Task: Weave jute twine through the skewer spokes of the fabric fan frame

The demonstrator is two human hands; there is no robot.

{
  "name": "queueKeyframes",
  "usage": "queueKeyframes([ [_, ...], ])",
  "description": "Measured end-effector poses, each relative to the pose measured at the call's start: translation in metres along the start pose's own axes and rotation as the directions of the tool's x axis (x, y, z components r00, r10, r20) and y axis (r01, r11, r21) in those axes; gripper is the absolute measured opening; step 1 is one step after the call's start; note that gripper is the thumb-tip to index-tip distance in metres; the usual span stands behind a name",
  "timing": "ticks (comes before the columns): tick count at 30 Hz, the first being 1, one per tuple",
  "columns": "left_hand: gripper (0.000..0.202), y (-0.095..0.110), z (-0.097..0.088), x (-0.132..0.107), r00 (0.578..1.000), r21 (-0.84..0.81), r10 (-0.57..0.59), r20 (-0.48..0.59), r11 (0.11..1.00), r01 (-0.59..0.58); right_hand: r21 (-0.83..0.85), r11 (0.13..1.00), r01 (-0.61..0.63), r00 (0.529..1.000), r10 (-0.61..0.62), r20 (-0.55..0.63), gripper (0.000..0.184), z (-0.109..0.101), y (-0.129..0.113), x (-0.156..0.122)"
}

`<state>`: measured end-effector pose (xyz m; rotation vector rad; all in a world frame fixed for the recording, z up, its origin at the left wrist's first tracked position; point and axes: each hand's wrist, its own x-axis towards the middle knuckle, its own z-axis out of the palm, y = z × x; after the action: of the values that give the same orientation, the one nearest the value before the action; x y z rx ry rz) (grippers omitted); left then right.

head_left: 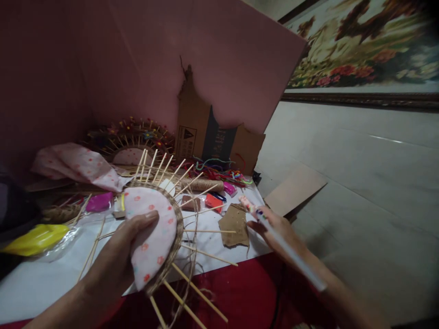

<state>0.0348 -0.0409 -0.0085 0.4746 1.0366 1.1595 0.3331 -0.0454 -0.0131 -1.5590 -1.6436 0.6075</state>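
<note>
My left hand (115, 246) grips a half-round craft piece (154, 237), its thumb pressed on white cloth with red paw-like prints. Twine edges the curve, and thin wooden sticks (209, 231) fan outward from it. A loose strand of twine hangs around the sticks. In my right hand (283, 233) is a small flower-patterned glue gun (252, 205), with a long pale glue stick (295, 258) jutting back over the wrist. Its tip points away, above the table and apart from the craft piece. A torn piece of brown cardboard (235, 226) lies between the two hands.
A similar decorated half-round piece (132, 155) stands behind. Cut cardboard (219, 137) leans on the pink panel. Patterned cloth (77, 164), yellow clay (37, 240), purple clay (99, 202), a red packet (214, 202) and a twine roll (202, 184) lie on the white-covered table.
</note>
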Motion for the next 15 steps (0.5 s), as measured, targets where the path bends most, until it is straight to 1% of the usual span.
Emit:
queueKeyframes([
  [1, 0.008, 0.002, 0.001, 0.001, 0.999, -0.016, 0.035, -0.007, 0.999, -0.035, -0.109, 0.994, 0.022, 1.000, -0.020, 0.019, 0.012, 0.003, 0.005, 0.000],
  [2, 0.006, 0.004, 0.002, 0.001, 0.998, -0.028, 0.060, -0.014, 0.998, -0.061, -0.266, 0.962, 0.068, 0.997, -0.052, 0.065, 0.012, 0.006, 0.010, -0.001],
  [3, 0.006, 0.006, 0.002, 0.002, 0.997, -0.038, 0.078, -0.022, 0.996, -0.079, -0.405, 0.907, 0.118, 0.990, -0.074, 0.123, 0.016, 0.009, 0.014, -0.002],
  [4, 0.006, 0.007, 0.003, 0.002, 0.996, -0.043, 0.083, -0.027, 0.995, -0.084, -0.509, 0.844, 0.171, 0.980, -0.092, 0.177, 0.021, 0.011, 0.018, -0.003],
  [5, 0.006, 0.007, 0.003, 0.003, 0.997, -0.041, 0.079, -0.026, 0.996, -0.080, -0.578, 0.785, 0.220, 0.969, -0.106, 0.225, 0.025, 0.013, 0.022, -0.005],
  [7, 0.007, 0.006, 0.003, 0.003, 0.998, -0.022, 0.059, -0.011, 0.998, -0.059, -0.627, 0.728, 0.277, 0.951, -0.113, 0.289, 0.031, 0.016, 0.028, -0.008],
  [9, 0.004, 0.004, 0.003, 0.002, 0.999, 0.004, 0.028, 0.024, 1.000, -0.028, -0.636, 0.715, 0.291, 0.940, -0.090, 0.329, 0.032, 0.017, 0.031, -0.010],
  [12, 0.005, 0.000, 0.001, -0.001, 0.998, 0.035, 0.020, 0.068, 0.999, -0.023, -0.616, 0.735, 0.285, 0.934, -0.068, 0.352, 0.030, 0.014, 0.029, -0.010],
  [13, 0.008, -0.002, 0.000, -0.003, 0.997, 0.052, 0.016, 0.075, 0.998, -0.020, -0.593, 0.750, 0.294, 0.932, -0.086, 0.352, 0.031, 0.011, 0.024, -0.008],
  [15, 0.013, -0.006, -0.001, -0.007, 0.995, 0.098, -0.022, 0.099, 0.995, 0.012, -0.514, 0.795, 0.323, 0.932, -0.171, 0.320, 0.033, 0.006, 0.010, -0.005],
])
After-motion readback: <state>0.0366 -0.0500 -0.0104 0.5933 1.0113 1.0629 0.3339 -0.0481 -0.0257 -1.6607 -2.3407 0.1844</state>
